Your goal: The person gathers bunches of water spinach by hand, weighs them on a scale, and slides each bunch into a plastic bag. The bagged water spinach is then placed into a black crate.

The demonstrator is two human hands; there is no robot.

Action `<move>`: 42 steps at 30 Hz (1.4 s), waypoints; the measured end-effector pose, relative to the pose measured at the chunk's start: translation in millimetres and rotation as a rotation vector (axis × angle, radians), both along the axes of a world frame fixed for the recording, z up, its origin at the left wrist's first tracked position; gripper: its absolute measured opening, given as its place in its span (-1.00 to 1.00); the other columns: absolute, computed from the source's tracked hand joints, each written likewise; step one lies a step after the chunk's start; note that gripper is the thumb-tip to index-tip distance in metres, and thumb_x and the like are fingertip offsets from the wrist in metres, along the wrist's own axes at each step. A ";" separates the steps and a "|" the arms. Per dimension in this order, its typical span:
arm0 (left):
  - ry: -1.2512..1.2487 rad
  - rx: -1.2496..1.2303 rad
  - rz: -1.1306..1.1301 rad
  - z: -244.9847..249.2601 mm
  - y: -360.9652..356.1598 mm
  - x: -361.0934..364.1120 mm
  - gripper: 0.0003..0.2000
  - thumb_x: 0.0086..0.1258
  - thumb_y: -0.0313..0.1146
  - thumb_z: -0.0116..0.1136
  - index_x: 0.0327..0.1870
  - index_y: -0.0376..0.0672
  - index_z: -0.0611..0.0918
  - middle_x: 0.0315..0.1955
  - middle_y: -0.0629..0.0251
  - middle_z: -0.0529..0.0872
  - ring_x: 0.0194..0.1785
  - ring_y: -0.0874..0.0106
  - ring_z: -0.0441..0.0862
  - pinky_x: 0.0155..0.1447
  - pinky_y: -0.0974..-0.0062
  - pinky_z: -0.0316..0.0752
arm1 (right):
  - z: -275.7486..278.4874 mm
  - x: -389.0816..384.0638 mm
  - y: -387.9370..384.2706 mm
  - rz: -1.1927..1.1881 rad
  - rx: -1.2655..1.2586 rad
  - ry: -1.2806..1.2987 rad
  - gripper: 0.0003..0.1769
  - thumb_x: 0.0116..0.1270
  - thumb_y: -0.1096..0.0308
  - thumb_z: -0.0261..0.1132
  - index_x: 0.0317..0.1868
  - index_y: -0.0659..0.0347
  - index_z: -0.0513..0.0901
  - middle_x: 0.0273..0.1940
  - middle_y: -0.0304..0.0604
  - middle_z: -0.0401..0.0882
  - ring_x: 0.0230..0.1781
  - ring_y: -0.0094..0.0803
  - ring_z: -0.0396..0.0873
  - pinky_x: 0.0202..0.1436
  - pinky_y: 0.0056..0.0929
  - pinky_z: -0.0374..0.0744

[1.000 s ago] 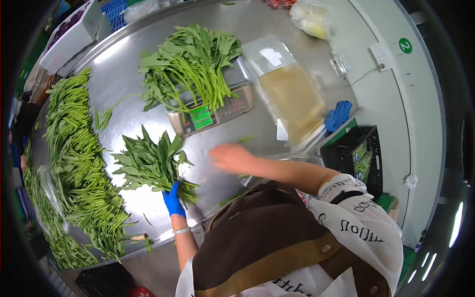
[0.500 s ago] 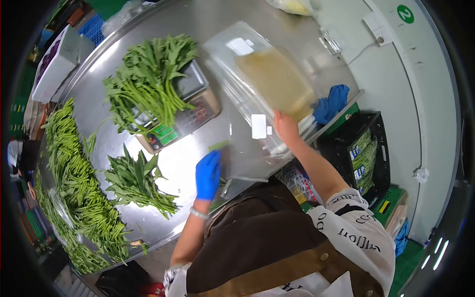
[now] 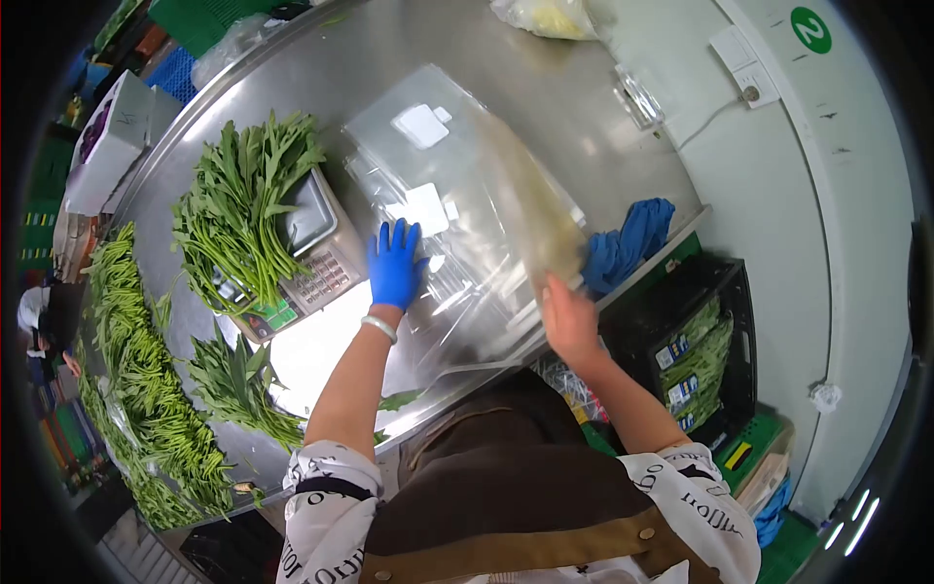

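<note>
My left hand, in a blue glove with a white band at the wrist, lies with fingers spread on the near-left edge of a pile of clear plastic bags. White labels show on the bags. My bare right hand, slightly blurred, has its fingers closed at the pile's near-right edge, where the plastic curves up. Left of the gloved hand, a bundle of leafy green stalks rests on a weighing scale. A smaller green bunch lies in front of the scale.
A long row of green stalks runs along the table's left side. Blue crumpled plastic sits at the right edge, above a black crate of packed greens. A bag with yellow contents lies at the back by the wall.
My left hand has moved forward onto the bags and spread its fingers. The clear bags have shifted over the brownish part of the pile. My right hand stays near the pile's edge.
</note>
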State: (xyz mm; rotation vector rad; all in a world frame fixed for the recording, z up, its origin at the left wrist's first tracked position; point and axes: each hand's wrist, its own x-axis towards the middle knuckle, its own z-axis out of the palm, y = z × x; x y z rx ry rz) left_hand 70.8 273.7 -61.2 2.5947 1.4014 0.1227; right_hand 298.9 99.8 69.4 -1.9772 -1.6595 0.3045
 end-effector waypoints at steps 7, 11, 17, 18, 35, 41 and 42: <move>-0.099 -0.157 0.150 26.6 45.3 13.2 -0.60 0.30 -0.16 0.14 0.12 -0.08 0.55 0.10 0.08 0.57 0.09 0.06 0.53 0.15 0.13 0.39 | -14.1 -47.4 39.4 0.198 -0.223 0.271 -0.65 0.33 0.40 0.13 0.10 0.35 0.44 -0.36 0.10 0.61 -0.39 0.07 0.58 -0.34 -0.13 0.54; -0.757 -0.249 0.355 62.0 -17.1 -57.0 -0.77 0.37 -0.29 0.10 -0.10 -0.22 0.66 -0.17 0.13 0.70 -0.18 0.20 0.67 -0.05 0.27 0.55 | -46.9 -83.2 52.6 0.449 -0.370 0.362 -0.53 0.36 0.18 0.17 0.16 0.30 0.42 -0.14 0.13 0.61 -0.16 0.06 0.58 -0.10 -0.14 0.55; -1.228 0.118 1.070 84.4 20.8 -270.9 -0.58 0.49 -0.21 -0.02 0.26 -0.24 0.43 0.19 0.18 0.51 0.26 0.35 0.42 0.34 0.42 0.23 | -48.8 -125.6 114.1 0.315 -0.358 0.779 -0.43 0.31 0.16 0.28 0.22 0.29 0.39 0.02 0.01 0.60 -0.04 -0.27 0.60 0.05 -0.34 0.53; -1.308 0.052 1.224 97.8 30.7 -282.1 -0.54 0.50 -0.17 -0.03 0.31 -0.23 0.37 0.25 0.18 0.47 0.29 0.35 0.39 0.35 0.42 0.22 | -46.4 -134.5 131.5 0.306 -0.350 0.857 -0.42 0.31 0.16 0.28 0.23 0.31 0.38 0.02 0.01 0.60 -0.03 -0.28 0.59 0.07 -0.35 0.52; -1.440 -0.108 1.224 74.8 124.6 -232.7 -0.25 0.42 -0.11 0.08 0.48 -0.25 0.00 0.41 0.01 0.18 0.44 0.21 0.17 0.45 0.35 0.05 | -63.1 -303.3 300.4 0.109 -0.289 1.068 -0.37 0.25 0.13 0.34 0.17 0.37 0.35 0.01 0.03 0.55 0.03 -0.27 0.52 0.12 -0.37 0.43; -1.220 -0.217 1.061 83.3 141.6 -174.3 -0.33 0.50 0.00 -0.14 0.48 -0.22 0.03 0.37 -0.03 0.25 0.34 0.18 0.32 0.37 0.36 0.18 | -57.9 -319.5 305.4 0.152 -0.174 0.914 -0.22 0.28 -0.02 0.25 0.28 0.39 0.21 0.15 0.29 0.42 0.18 0.16 0.40 0.23 -0.19 0.37; -1.252 -0.198 1.010 94.0 138.1 -162.2 -0.35 0.51 -0.02 -0.15 0.47 -0.23 0.05 0.36 -0.03 0.27 0.32 0.18 0.34 0.36 0.36 0.20 | -39.1 -307.3 296.7 0.158 -0.113 0.932 -0.23 0.30 0.00 0.23 0.30 0.39 0.20 0.16 0.27 0.41 0.19 0.16 0.38 0.24 -0.19 0.36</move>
